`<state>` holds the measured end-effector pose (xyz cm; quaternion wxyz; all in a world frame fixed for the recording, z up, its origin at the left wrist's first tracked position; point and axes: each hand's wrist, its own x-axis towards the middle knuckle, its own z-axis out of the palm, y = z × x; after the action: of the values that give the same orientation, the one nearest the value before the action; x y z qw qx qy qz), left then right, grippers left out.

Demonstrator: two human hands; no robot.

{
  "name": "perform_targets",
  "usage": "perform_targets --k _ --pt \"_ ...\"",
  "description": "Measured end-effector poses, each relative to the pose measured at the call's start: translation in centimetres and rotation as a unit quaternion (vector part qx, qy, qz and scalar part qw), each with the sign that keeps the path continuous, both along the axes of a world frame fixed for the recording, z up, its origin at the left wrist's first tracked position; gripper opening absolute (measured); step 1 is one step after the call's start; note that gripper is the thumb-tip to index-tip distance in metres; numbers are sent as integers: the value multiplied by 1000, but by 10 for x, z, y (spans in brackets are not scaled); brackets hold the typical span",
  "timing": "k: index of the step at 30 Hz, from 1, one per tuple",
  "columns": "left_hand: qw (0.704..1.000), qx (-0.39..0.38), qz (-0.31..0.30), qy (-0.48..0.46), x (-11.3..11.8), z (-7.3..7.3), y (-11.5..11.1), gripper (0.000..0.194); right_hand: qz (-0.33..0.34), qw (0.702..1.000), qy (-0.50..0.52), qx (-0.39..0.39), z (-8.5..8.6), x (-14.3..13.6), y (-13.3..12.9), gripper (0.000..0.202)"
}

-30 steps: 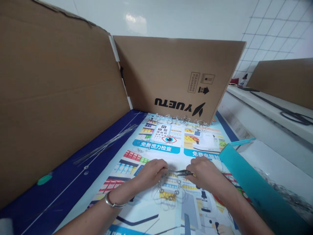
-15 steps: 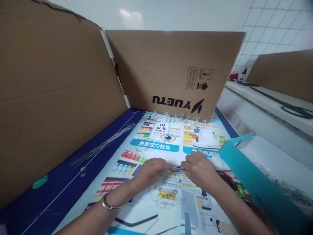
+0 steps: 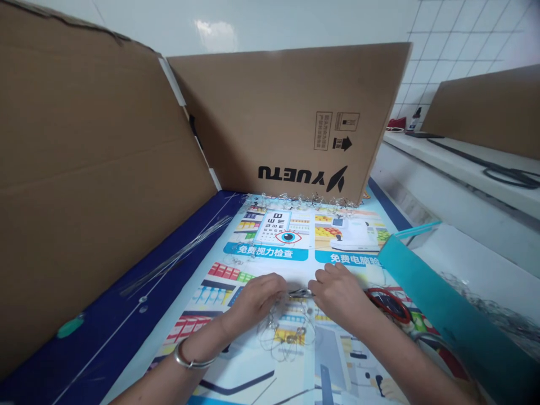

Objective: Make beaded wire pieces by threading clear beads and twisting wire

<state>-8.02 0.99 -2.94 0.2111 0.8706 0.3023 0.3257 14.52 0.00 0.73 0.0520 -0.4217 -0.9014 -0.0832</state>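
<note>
My left hand (image 3: pixel 262 297) is closed, its fingertips pinching the left end of a short, shiny silver metal piece (image 3: pixel 300 293). From the other side my right hand (image 3: pixel 337 288) grips the same piece with curled fingers. Whether it is twisted wire or a tool's tip, I cannot tell. Beneath the hands, loops of thin wire with small clear beads (image 3: pixel 291 337) spread over the printed sheet (image 3: pixel 295 274); some rise close to my left fingertips. Part of a red-rimmed dark object (image 3: pixel 390 306) shows beside my right wrist.
An upright cardboard panel (image 3: pixel 278 112) closes the back, with small wire pieces (image 3: pixel 304 201) along its foot. Another cardboard panel (image 3: pixel 93 152) stands left. Straight thin wires (image 3: pixel 181 253) lie on the blue strip. A teal box (image 3: pixel 447 304) at right holds tangled wire (image 3: pixel 493 315).
The view has shifted slightly. Both hands keep their hold, and my right hand sits a little closer to my left.
</note>
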Motion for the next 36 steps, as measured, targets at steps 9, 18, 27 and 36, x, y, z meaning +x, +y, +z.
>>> perform_targets --k 9,18,27,36 --pt "999 9 -2 39 2 2 -1 17 23 999 -16 20 2 0 -1 13" --pt "996 13 20 81 3 1 -4 14 22 999 -38 15 0 -4 -5 9" --pt "995 9 29 99 4 3 -6 13 2 999 -48 8 -2 -5 -9 8" --pt "992 15 23 126 5 4 -7 15 -9 999 -41 -2 -4 -4 -10 7"
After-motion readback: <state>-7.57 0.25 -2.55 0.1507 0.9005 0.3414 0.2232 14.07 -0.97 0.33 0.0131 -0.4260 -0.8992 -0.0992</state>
